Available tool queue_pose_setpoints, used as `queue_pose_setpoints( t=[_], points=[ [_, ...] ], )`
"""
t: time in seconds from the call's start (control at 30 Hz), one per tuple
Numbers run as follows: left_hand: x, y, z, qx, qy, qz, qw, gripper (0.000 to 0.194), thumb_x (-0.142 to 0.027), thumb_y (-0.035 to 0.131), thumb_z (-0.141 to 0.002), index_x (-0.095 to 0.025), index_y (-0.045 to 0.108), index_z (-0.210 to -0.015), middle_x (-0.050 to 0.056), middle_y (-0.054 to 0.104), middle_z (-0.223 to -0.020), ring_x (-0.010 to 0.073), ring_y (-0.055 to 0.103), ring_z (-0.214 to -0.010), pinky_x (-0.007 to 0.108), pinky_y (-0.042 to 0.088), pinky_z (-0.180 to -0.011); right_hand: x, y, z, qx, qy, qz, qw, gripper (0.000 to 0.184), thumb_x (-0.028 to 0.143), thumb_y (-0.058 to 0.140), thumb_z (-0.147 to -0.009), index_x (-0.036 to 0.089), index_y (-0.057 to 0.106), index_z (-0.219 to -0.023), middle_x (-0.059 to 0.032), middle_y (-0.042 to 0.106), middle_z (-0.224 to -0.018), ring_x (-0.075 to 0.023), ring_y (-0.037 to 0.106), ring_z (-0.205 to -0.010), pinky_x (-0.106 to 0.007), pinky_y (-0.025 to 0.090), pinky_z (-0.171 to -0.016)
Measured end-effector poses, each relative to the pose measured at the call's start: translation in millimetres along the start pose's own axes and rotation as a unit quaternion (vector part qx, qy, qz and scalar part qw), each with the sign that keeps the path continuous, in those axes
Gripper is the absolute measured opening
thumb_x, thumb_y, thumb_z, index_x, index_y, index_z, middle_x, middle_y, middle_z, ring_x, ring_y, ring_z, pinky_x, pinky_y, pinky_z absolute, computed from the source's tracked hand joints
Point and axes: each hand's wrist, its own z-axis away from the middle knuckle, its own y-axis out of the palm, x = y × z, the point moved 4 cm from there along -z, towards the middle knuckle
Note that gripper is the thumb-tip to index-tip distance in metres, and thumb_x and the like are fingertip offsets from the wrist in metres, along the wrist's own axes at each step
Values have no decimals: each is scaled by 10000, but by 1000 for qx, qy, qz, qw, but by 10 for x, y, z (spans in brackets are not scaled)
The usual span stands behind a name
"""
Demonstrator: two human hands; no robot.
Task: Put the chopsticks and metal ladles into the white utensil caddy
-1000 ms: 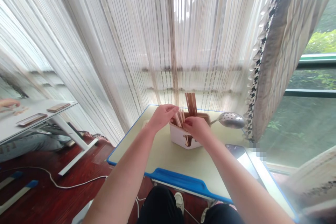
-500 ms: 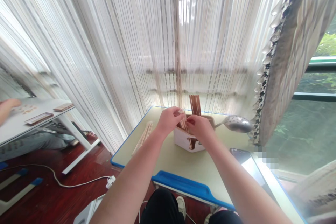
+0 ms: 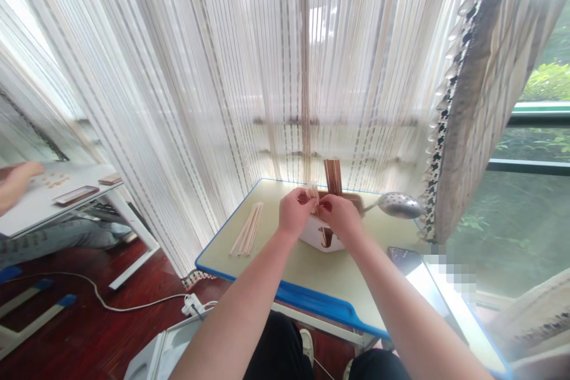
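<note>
A white utensil holder [image 3: 315, 238] with a brown inner rim stands on the small table, partly hidden by my hands. My left hand [image 3: 294, 212] is closed around a bundle of pale wooden chopsticks [image 3: 313, 192] at the holder's left side. Pinched against the same bundle is my right hand [image 3: 342, 215], just over the holder's opening. Dark brown chopsticks [image 3: 333, 176] rise upright from its back. A metal slotted spoon [image 3: 401, 205] leans out to the right. More pale chopsticks [image 3: 248, 230] lie loosely on the tabletop to my left.
The table [image 3: 271, 273] has a blue edge and a front tray. A dark-screened flat device [image 3: 418, 282] lies at its right. Sheer curtains [image 3: 222, 71] hang behind. Leftward, another person's hand [image 3: 20, 184] is over a white table [image 3: 27, 214]. A cable with a plug [image 3: 192, 304] crosses the floor.
My left hand has shifted slightly right and down with the chopsticks, closer to my right hand. The camera view has swung slightly. The other person's hand has moved a little.
</note>
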Motion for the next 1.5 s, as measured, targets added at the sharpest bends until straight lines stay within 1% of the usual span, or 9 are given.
queue_pose_setpoints(
  t=[0.13, 0.27, 0.33, 0.47, 0.57, 0.73, 0.93, 1.2, 1.5],
  points=[
    [-68, -16, 55, 11, -12, -22, 1000, 187, -288, 631, -692, -165, 621, -832, 37, 660, -778, 137, 608, -680, 271, 475, -645, -3, 7, 0, 0, 4, 19, 1000, 178, 319, 531, -791, 192, 647, -841, -45, 663, -861, -154, 589, -763, -241, 390, -636],
    [-86, -267, 197, -94, 24, -103, 990, 372, -397, 568, -737, -166, 573, -1029, 90, 625, -1010, 159, 604, -773, 304, 475, -708, 51, -56, 77, -12, 3, 20, 1000, 186, 305, 529, -788, 181, 641, -869, -49, 657, -850, -171, 584, -775, -257, 402, -651],
    [41, -452, 302, -141, 25, -163, 976, 389, -397, 507, -775, -157, 555, -1077, 108, 599, -1072, 186, 588, -868, 329, 462, -784, 158, -114, 197, -72, -13, 13, 997, 229, 297, 483, -817, 181, 628, -951, -62, 649, -906, -180, 578, -815, -271, 413, -687],
    [578, -791, 507, -116, -43, -315, 941, 366, -347, 500, -769, -148, 585, -1064, 123, 604, -1074, 244, 521, -1020, 367, 388, -915, 567, -40, 548, -170, -135, -33, 976, 307, 268, 394, -866, 189, 578, -1099, -83, 609, -1050, -178, 538, -971, -274, 398, -836],
    [990, -1004, 624, -92, -88, -388, 913, 360, -345, 490, -774, -154, 589, -1062, 138, 580, -1117, 259, 497, -1037, 373, 375, -908, 823, 351, 665, -88, -167, -67, 980, 301, 247, 385, -866, 207, 583, -1089, -70, 615, -1026, -161, 554, -934, -249, 410, -806],
    [1413, -1175, 700, -50, -137, -422, 895, 361, -378, 449, -809, -178, 590, -1075, 127, 574, -1127, 245, 481, -1056, 354, 359, -911, 930, 1283, 497, 88, -99, -55, 990, 310, 171, 411, -823, 192, 605, -1064, -68, 615, -1031, -161, 570, -903, -241, 408, -763],
    [1526, -1179, 731, -29, -150, -436, 887, 385, -342, 401, -843, -159, 542, -1151, 130, 528, -1186, 247, 436, -1101, 380, 342, -922, 979, 1904, 393, 128, -151, -23, 980, 331, 177, 408, -838, 234, 631, -1075, -52, 604, -1112, -180, 499, -1033, -275, 340, -896],
    [1598, -1210, 715, -35, -158, -420, 893, 348, -204, 387, -821, -161, 572, -1113, 112, 534, -1194, 239, 443, -1098, 364, 347, -922, 867, 1871, 438, 75, -116, 40, 990, 251, 205, 432, -824, 162, 668, -896, -71, 650, -931, -192, 508, -929, -270, 332, -872],
    [1565, -1146, 740, -22, -170, -449, 877, 471, -321, 419, -818, -96, 464, -1229, 177, 455, -1264, 276, 378, -1172, 405, 303, -958, 684, 1813, 395, 70, 2, 102, 992, 240, 166, 401, -837, 124, 630, -891, -144, 626, -879, -222, 568, -838, -300, 382, -699]
  ],
)
